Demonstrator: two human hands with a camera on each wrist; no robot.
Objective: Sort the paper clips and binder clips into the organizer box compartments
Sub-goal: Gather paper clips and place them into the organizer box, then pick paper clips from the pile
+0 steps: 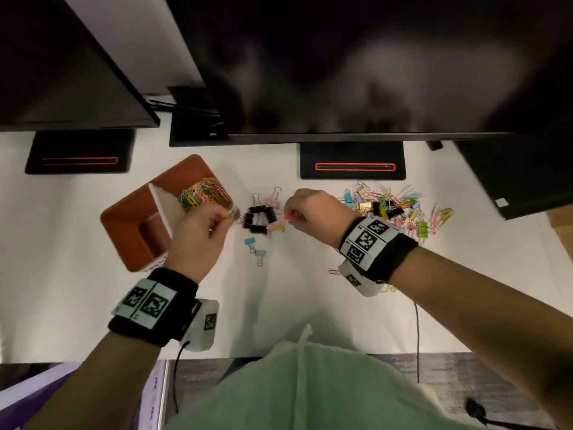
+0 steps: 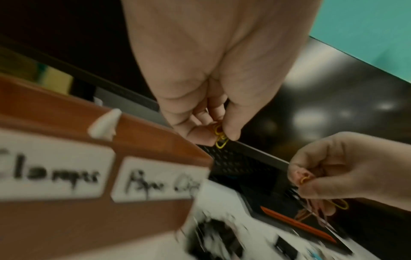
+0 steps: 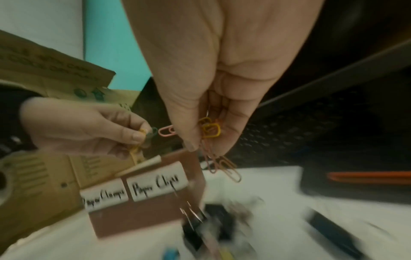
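Note:
The brown organizer box (image 1: 124,225) stands at the left, its front labelled for clamps and paper clips (image 2: 155,177). Coloured paper clips (image 1: 201,195) fill its far compartment. My left hand (image 1: 228,217) hovers by the box's right corner and pinches a yellow paper clip (image 2: 220,139). My right hand (image 1: 290,217) is a short way to the right and holds a bunch of pink and yellow paper clips (image 3: 211,133) that dangle from its fingers. Black binder clips (image 1: 259,218) lie on the table between the two hands.
A mixed pile of coloured clips (image 1: 400,209) lies to the right, behind my right wrist. Two small blue binder clips (image 1: 255,247) and a stray red paper clip (image 1: 334,271) lie nearer me. Monitor stands (image 1: 352,161) and dark screens close off the back.

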